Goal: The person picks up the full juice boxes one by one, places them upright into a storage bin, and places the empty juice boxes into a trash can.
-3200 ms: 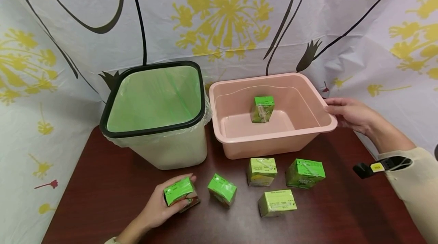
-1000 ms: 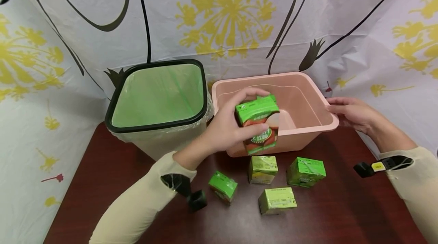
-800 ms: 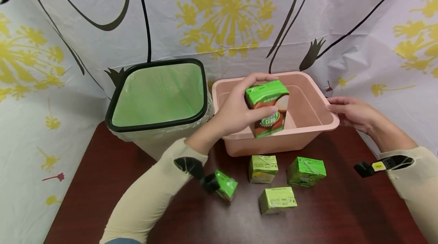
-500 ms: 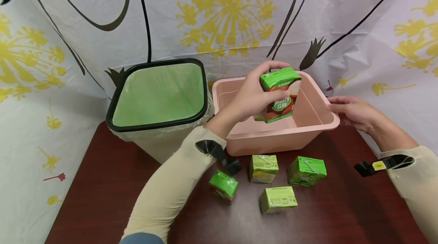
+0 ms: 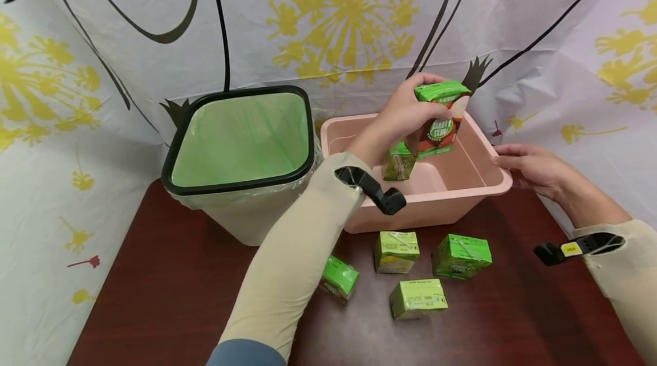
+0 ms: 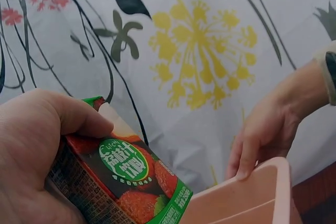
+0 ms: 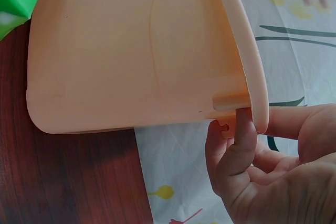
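Note:
My left hand (image 5: 405, 109) grips a juice box (image 5: 442, 126) with a green top and lychee pictures on a red-brown side. It holds the box, slightly tilted, over the right back part of a pink plastic basin (image 5: 436, 199). In the left wrist view the thumb presses along the front of the juice box (image 6: 131, 174). Inside the basin stands a second, green juice box (image 5: 398, 167), partly covered by the left forearm. My right hand (image 5: 534, 167) pinches the basin's right rim, fingers curled beneath it, as the right wrist view shows the hand (image 7: 252, 161) from below.
A lined waste bin with a black rim (image 5: 236, 186) stands left of the basin. Several juice boxes lie in front: a green one (image 5: 341, 278) partly behind the left sleeve, pale yellow-green ones (image 5: 397, 253) and another green one (image 5: 461, 256). A patterned cloth (image 5: 349, 29) hangs behind.
My left hand has lifted the lychee juice box from the table's front left and carried it right and back over the basin. The right hand has stayed on the rim.

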A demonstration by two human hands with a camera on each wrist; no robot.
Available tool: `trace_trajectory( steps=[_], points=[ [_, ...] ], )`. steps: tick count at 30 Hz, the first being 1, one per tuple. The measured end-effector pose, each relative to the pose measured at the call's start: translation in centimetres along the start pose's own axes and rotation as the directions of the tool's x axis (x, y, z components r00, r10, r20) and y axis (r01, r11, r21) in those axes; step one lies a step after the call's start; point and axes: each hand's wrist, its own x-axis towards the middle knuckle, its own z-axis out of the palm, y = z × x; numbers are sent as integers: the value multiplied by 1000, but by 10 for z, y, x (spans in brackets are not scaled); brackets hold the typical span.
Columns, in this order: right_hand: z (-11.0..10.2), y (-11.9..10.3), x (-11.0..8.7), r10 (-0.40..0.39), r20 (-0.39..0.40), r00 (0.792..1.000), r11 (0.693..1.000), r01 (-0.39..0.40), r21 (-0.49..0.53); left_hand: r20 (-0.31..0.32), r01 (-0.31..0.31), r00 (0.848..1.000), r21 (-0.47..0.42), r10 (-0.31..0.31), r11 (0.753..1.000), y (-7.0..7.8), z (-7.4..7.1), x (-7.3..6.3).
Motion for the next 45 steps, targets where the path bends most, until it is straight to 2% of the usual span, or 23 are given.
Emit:
trace_trajectory(
  steps=[4,12,20,26,35,37,43,45],
  points=[
    [-1,0,-1,0,-4,1000,1000,0,-17,13,-9,1000,44,9,999,-4,-3,13],
    [0,-1,-2,-1,-2,1000,1000,1,20,46,31,998,184,-40,983,-10,-17,31],
    [1,-1,-1,2,-5,1000,1000,-2,-3,78,115,986,295,-144,949,-22,-34,33],
    [1,-1,-1,8,-4,1000,1000,-8,2,35,241,965,283,-261,928,-32,-44,31],
    [0,0,-2,4,-5,1000,999,-4,41,-38,302,949,399,-314,866,-47,-50,33],
    [0,0,-1,4,-4,1000,999,-4,45,-54,322,943,408,-329,855,-53,-51,34],
    [-1,0,-1,2,1,1000,998,-2,57,-104,384,919,466,-381,797,-69,-55,29],
    [-1,0,-1,1,5,1000,998,-2,62,-112,405,909,462,-401,789,-73,-56,27]
  ],
)
